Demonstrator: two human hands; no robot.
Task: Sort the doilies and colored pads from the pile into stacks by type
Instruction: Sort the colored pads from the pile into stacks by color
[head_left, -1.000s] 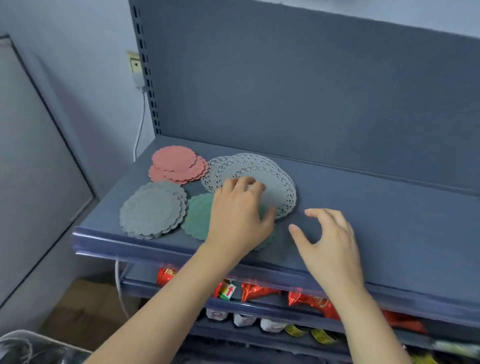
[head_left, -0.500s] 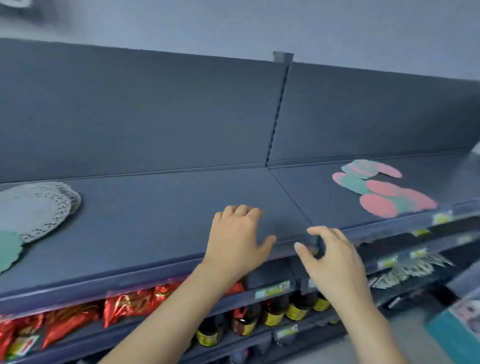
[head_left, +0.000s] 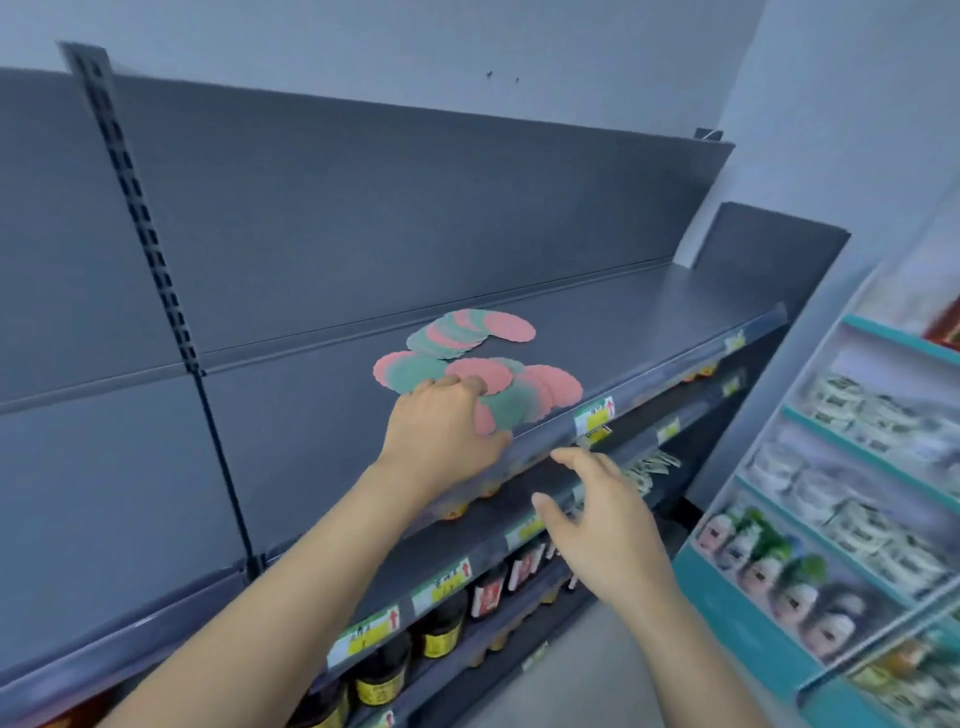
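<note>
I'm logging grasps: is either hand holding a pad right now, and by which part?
The right hand holds nothing, fingers spread. The left hand lies on the near edge of the pink and green pads; whether it grips one cannot be told.

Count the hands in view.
2. The left hand touches the near pink and green pads on the shelf; the right hand hovers open below the shelf's front edge.

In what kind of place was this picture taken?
Most likely a small grocery shop: the grey shelving carries price labels on its front edges, dark bottles stand on the lower shelves, and a teal rack to the right holds packaged goods.
</note>
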